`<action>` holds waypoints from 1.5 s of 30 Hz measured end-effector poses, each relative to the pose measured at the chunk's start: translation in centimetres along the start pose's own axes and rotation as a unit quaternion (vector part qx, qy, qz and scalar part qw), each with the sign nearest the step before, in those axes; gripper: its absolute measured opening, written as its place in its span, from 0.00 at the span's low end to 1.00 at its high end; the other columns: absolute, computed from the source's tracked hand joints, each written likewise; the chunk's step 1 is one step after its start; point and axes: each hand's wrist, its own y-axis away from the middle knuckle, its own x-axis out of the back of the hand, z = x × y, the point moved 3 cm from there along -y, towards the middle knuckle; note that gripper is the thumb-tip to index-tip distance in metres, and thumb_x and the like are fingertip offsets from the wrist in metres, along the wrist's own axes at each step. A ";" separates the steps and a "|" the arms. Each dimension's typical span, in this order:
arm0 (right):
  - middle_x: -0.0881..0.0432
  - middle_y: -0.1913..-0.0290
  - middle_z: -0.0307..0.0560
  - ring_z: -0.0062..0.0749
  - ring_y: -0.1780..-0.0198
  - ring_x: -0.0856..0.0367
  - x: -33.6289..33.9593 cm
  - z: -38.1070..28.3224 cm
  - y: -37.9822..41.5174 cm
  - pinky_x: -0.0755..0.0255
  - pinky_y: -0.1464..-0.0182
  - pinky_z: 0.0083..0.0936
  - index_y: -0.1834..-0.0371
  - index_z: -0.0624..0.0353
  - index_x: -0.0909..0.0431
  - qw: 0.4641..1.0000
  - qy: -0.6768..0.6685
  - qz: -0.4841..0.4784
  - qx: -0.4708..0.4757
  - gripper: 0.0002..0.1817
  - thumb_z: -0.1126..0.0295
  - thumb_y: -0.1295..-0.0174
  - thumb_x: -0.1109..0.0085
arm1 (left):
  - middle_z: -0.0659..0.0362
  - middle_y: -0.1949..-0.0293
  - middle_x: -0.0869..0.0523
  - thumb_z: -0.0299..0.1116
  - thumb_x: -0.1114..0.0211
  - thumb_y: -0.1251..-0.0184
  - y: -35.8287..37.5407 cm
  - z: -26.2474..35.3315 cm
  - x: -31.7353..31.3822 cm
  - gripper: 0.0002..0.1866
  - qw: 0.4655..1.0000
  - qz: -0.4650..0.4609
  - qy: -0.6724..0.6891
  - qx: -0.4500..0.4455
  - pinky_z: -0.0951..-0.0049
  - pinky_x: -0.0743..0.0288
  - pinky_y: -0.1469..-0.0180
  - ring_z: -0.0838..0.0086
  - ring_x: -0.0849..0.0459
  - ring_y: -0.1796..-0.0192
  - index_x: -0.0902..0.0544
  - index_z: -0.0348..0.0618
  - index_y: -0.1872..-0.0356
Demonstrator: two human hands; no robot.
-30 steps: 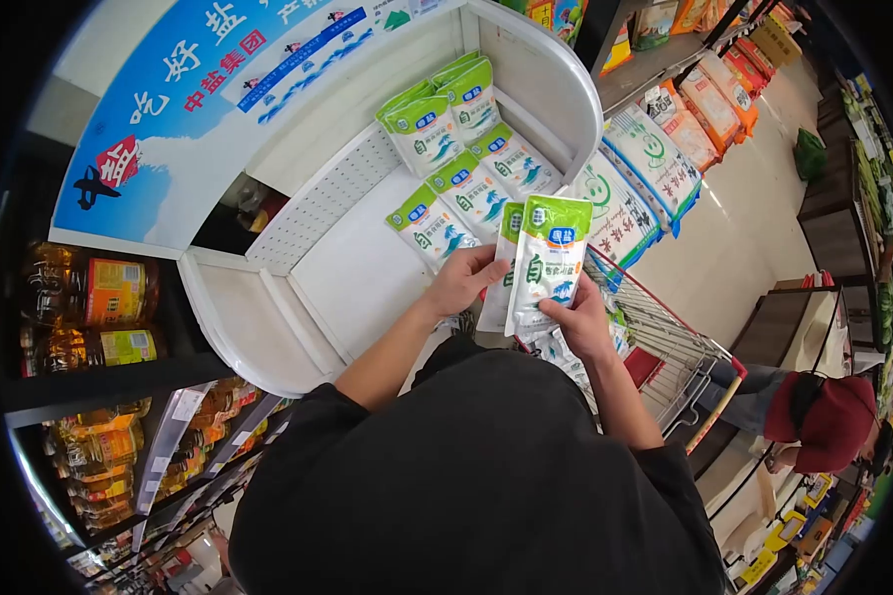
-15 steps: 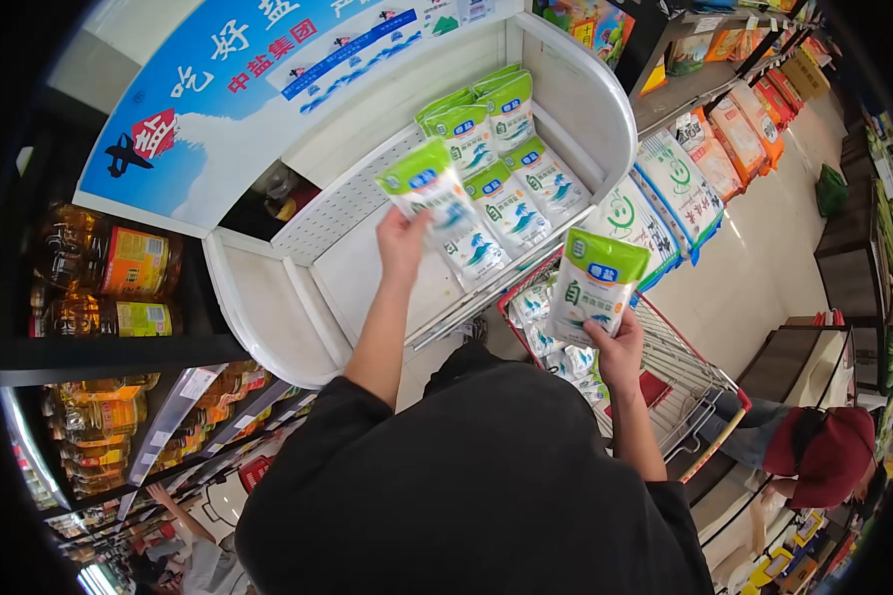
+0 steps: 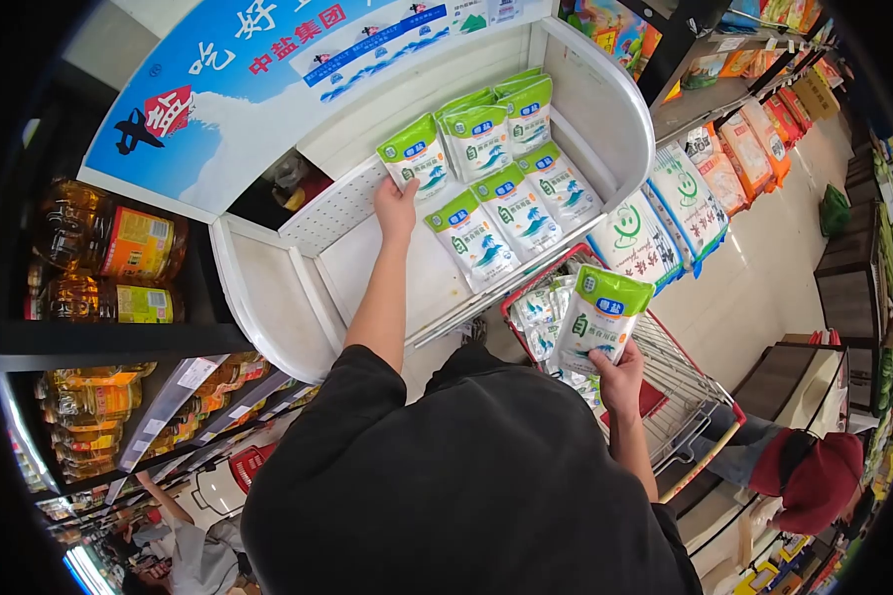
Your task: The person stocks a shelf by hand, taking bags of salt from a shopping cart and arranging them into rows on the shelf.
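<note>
My left hand (image 3: 396, 206) grips the lower edge of a green-and-white salt bag (image 3: 416, 159), which is in the display bin (image 3: 342, 288) against its back wall. Just right of it stand more salt bags (image 3: 479, 139), with a front row of similar bags (image 3: 515, 210) along the bin's near side. My right hand (image 3: 619, 377) holds another salt bag (image 3: 602, 319) by its lower end, above the shopping cart (image 3: 690, 387). Several more bags (image 3: 543, 317) lie inside the cart, partly covered by the held one.
Bottles of oil (image 3: 134, 248) fill the dark shelves on the left. Large sacks (image 3: 630, 228) line the floor beyond the bin's right end. A person in a dark red top (image 3: 814, 476) is at the lower right, and another person (image 3: 203, 555) at the lower left.
My left hand has carried its salt bag away from over the front row to the back of the bin, left of the other bags. The right hand's bag has dropped slightly in view.
</note>
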 end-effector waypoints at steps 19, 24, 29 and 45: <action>0.07 0.46 0.47 0.26 0.47 0.11 -5.0 -1.9 -5.4 0.19 0.41 0.28 0.42 0.68 0.12 0.999 -0.004 -0.013 0.050 0.14 0.72 0.26 0.29 | 0.56 0.54 0.05 0.29 0.19 0.36 20.9 13.9 -8.6 0.20 0.849 -0.528 -0.029 -0.009 0.67 0.17 0.43 0.74 0.10 0.53 0.10 0.36 0.44; 0.07 0.46 0.51 0.30 0.44 0.10 -5.1 -2.8 -6.0 0.19 0.36 0.30 0.39 0.71 0.14 0.991 0.077 0.037 0.101 0.15 0.76 0.24 0.33 | 0.56 0.54 0.04 0.25 0.21 0.32 16.2 11.5 -6.4 0.14 0.936 -0.351 -0.005 0.037 0.73 0.17 0.46 0.78 0.10 0.53 0.08 0.33 0.48; 0.06 0.50 0.56 0.34 0.46 0.08 -0.1 -1.6 -4.8 0.17 0.38 0.31 0.29 0.69 0.21 0.994 0.085 0.067 0.031 0.22 0.70 0.21 0.36 | 0.55 0.53 0.05 0.20 0.25 0.29 7.3 7.3 -2.1 0.13 0.994 -0.078 0.080 0.006 0.74 0.18 0.50 0.79 0.11 0.55 0.11 0.27 0.45; 0.06 0.55 0.51 0.29 0.54 0.07 5.5 4.2 0.1 0.15 0.49 0.24 0.36 0.67 0.17 0.980 0.135 0.135 -0.049 0.17 0.65 0.17 0.40 | 0.52 0.53 0.04 0.25 0.21 0.31 1.3 -0.1 -0.8 0.13 0.999 0.001 -0.008 0.037 0.74 0.18 0.52 0.77 0.08 0.56 0.10 0.27 0.50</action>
